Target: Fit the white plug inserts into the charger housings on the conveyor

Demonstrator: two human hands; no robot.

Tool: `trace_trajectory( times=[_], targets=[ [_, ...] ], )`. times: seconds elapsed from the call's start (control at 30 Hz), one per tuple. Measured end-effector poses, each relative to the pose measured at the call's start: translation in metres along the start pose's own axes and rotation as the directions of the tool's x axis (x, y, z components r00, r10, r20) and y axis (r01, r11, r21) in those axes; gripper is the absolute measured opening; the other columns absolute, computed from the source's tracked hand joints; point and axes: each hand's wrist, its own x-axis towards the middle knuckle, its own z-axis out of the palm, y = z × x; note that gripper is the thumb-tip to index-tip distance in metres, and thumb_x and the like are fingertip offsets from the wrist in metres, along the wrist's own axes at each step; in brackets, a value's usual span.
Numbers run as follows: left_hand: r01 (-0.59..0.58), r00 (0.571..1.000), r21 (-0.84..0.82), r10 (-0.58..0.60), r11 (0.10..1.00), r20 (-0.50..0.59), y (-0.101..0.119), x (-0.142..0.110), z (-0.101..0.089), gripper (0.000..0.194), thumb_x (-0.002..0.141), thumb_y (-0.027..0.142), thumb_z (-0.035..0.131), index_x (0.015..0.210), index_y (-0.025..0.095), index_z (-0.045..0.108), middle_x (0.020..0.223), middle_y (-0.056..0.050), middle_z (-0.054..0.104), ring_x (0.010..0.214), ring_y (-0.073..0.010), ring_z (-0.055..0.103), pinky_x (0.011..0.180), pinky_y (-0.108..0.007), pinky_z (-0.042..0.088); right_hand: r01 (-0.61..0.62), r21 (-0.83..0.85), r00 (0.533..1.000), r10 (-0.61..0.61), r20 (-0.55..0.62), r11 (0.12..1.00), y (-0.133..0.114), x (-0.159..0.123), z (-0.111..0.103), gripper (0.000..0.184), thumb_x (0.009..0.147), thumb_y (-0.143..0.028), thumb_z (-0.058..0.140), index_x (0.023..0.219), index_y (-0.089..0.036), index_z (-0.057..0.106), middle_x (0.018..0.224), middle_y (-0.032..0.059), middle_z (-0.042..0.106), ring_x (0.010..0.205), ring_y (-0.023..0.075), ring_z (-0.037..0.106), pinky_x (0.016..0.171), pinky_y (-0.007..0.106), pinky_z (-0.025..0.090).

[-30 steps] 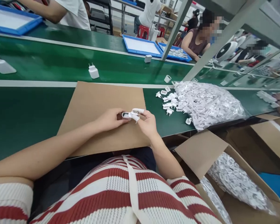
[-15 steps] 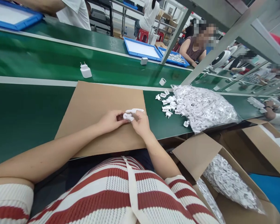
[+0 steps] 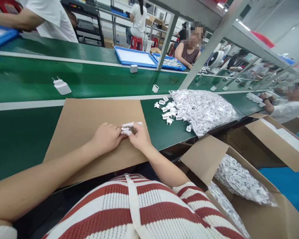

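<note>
Both of my hands meet over the brown cardboard sheet [image 3: 89,122] on the green bench. My left hand [image 3: 107,136] is curled round a small white plastic plug part [image 3: 126,131]. From the other side my right hand [image 3: 139,136] pinches the same part, its fingertips wearing white finger cots. To the right, a clear bag [image 3: 204,109] holds a heap of white plug parts, and several loose ones [image 3: 167,113] lie spilled beside it on the green surface.
A white charger [image 3: 61,87] and small white blocks [image 3: 134,68] ride the green conveyor belt beyond the cardboard. Blue trays [image 3: 136,56] sit across it, where other people work. An open carton [image 3: 239,186] with bagged parts stands at my lower right. Slanted metal posts [image 3: 201,59] rise behind the bag.
My hands have drawn closer together on the plug part. The view has swung to the right, and the charger on the belt has shifted left.
</note>
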Motion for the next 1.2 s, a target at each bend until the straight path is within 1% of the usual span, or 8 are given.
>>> trace_trajectory(
  times=[0.17,0.3,0.53,0.77,0.9,1.0,1.07,1.2],
  targets=[
    [-0.013,0.996,-0.266,0.035,0.964,0.079,-0.023,0.017,-0.016,0.052,0.095,0.064,0.047,0.082,0.02,0.072,0.084,-0.011,0.074,0.08,-0.0309,0.067,0.07,-0.039,0.04,0.001,0.022,1.0,-0.002,0.014,1.0,0.01,0.004,-0.016,0.044,0.088,-0.031,0.077,0.132,-0.032,0.072,0.122,0.004,0.078,0.122,0.0245,0.064,0.108,0.039,0.051],
    [0.237,0.971,-0.377,-0.223,0.895,0.082,-0.061,0.058,-0.023,0.057,0.084,0.075,0.06,0.099,0.023,0.077,0.094,-0.008,0.075,0.087,-0.0303,0.066,0.069,-0.035,0.038,-0.061,-0.32,0.987,0.01,-0.16,0.945,0.036,0.01,-0.06,0.052,0.096,-0.033,0.066,0.147,-0.028,0.06,0.148,0.0102,0.063,0.14,0.0284,0.052,0.12,0.047,0.039],
    [0.439,0.88,-0.282,-0.471,0.853,-0.056,-0.127,0.147,-0.031,0.061,0.086,0.067,0.06,0.116,0.016,0.074,0.108,-0.014,0.073,0.098,-0.0309,0.059,0.083,-0.036,0.036,-0.348,-0.773,0.937,0.176,-0.302,0.53,0.074,0.015,-0.098,0.038,0.093,-0.018,0.057,0.128,-0.016,0.071,0.123,0.0222,0.067,0.127,0.0431,0.057,0.118,0.076,0.018],
    [0.524,0.849,-0.141,-0.529,0.84,0.008,-0.168,0.181,-0.026,0.057,0.081,0.056,0.068,0.117,0.012,0.073,0.114,-0.018,0.071,0.112,-0.0404,0.058,0.098,-0.046,0.036,-0.364,-0.729,0.907,0.043,-0.418,0.581,0.082,0.01,-0.09,0.025,0.084,-0.008,0.055,0.099,-0.019,0.073,0.108,0.0116,0.068,0.106,0.031,0.062,0.122,0.071,0.015],
    [0.449,0.833,-0.12,-0.463,0.886,-0.303,-0.163,0.187,-0.028,0.073,0.094,0.046,0.06,0.155,0.01,0.041,0.163,-0.016,0.036,0.144,-0.0404,0.025,0.114,-0.054,0.02,-0.246,-0.477,0.882,-0.009,-0.47,0.844,0.076,0.01,-0.094,0.021,0.09,-0.019,0.059,0.106,-0.02,0.073,0.111,0.0114,0.069,0.11,0.0283,0.063,0.118,0.06,0.035],
    [0.222,0.862,-0.051,-0.221,0.974,-0.456,-0.145,0.208,-0.03,0.065,0.097,0.038,0.057,0.155,0.013,0.041,0.165,-0.01,0.034,0.146,-0.0354,0.022,0.117,-0.052,0.015,-0.137,-0.002,0.86,0.118,-0.497,0.991,0.063,0.01,-0.098,0.023,0.087,-0.032,0.071,0.108,-0.023,0.074,0.119,0.0104,0.07,0.113,0.0261,0.066,0.104,0.047,0.053],
    [0.09,0.92,0.004,-0.082,0.996,-0.383,-0.129,0.232,-0.026,0.066,0.097,0.037,0.056,0.156,0.014,0.041,0.164,-0.009,0.037,0.146,-0.0352,0.024,0.119,-0.052,0.016,-0.131,0.368,0.841,0.299,-0.45,0.92,0.051,0.009,-0.1,0.03,0.076,-0.034,0.083,0.103,-0.024,0.075,0.118,0.0082,0.073,0.109,0.0247,0.07,0.101,0.044,0.057],
    [-0.009,0.994,0.021,0.011,1.0,-0.11,-0.097,0.288,-0.009,0.081,0.093,0.035,0.057,0.165,0.012,0.027,0.172,-0.012,0.021,0.151,-0.0404,0.02,0.122,-0.054,0.016,-0.155,0.806,0.823,0.525,-0.215,0.572,0.025,0.006,-0.105,0.045,0.064,-0.028,0.092,0.105,-0.023,0.075,0.112,0.0048,0.078,0.11,0.0252,0.073,0.109,0.045,0.055]
  ],
)
